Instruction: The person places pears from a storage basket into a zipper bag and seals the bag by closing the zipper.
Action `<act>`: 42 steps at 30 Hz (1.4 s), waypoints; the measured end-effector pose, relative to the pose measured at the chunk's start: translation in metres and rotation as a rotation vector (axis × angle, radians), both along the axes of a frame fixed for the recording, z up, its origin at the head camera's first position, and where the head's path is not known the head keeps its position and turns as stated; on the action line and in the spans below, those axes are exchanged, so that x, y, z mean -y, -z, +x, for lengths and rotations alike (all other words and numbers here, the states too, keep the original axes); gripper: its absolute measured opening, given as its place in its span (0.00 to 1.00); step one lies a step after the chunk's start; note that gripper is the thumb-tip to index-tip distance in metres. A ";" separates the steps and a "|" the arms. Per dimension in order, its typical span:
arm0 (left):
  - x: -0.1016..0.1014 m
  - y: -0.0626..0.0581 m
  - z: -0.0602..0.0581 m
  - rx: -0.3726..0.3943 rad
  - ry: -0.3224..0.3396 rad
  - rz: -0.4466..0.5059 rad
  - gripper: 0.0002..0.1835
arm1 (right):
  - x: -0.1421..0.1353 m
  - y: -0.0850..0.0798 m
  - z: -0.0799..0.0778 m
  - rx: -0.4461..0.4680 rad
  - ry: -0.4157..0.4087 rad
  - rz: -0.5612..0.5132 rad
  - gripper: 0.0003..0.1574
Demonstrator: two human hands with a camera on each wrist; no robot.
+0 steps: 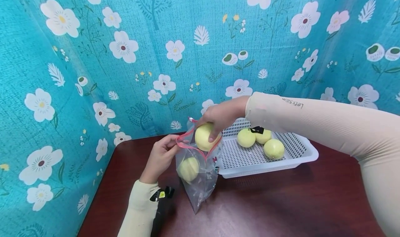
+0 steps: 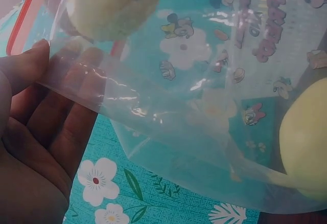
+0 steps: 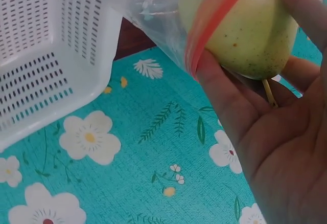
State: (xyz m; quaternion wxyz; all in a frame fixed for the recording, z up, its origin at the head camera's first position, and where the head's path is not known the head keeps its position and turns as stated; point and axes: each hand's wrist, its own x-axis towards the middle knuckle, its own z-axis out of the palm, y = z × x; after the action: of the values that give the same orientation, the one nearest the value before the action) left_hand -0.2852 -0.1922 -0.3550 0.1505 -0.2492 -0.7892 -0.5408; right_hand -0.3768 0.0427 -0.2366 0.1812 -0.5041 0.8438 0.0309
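A turquoise floral curtain (image 1: 175, 25) is hanging behind a dark red-brown table (image 1: 265, 202). The right sleeve (image 1: 325, 126) is reaching across, bearing small lettering that seems to read "Let'sslim". Beneath it, a white perforated basket (image 1: 265, 169) is holding three pale green fruits (image 1: 274, 149). Just beside, a clear bag (image 1: 203, 186) is showing cartoon figures and lettering too hazy to read. The left hand (image 1: 160, 157) is pinching its red-edged mouth; the right hand (image 1: 223, 113) is gripping a stemmed fruit (image 1: 203, 140) within that mouth. Another fruit (image 1: 189, 169) is resting inside the bag.
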 end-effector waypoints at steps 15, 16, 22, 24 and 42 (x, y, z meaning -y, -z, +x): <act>0.000 -0.002 0.000 -0.011 0.006 0.005 0.12 | 0.008 0.025 0.000 -0.056 -0.145 0.041 0.22; 0.000 -0.002 0.000 -0.013 0.008 0.005 0.11 | 0.009 0.026 0.000 -0.061 -0.149 0.040 0.22; -0.001 -0.002 -0.001 -0.026 0.025 0.006 0.11 | 0.010 0.035 0.000 -0.048 -0.130 0.018 0.21; -0.002 -0.002 -0.001 -0.028 0.024 0.006 0.11 | 0.011 0.038 0.000 -0.035 -0.124 0.014 0.21; -0.001 0.002 -0.001 -0.005 0.021 0.017 0.11 | 0.017 0.063 -0.008 0.018 -0.049 -0.016 0.30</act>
State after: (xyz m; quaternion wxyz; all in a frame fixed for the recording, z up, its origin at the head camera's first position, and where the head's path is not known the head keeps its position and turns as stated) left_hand -0.2866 -0.1909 -0.3568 0.1490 -0.2577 -0.7814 -0.5484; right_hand -0.3847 0.0254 -0.2997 0.1837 -0.5262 0.8299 0.0239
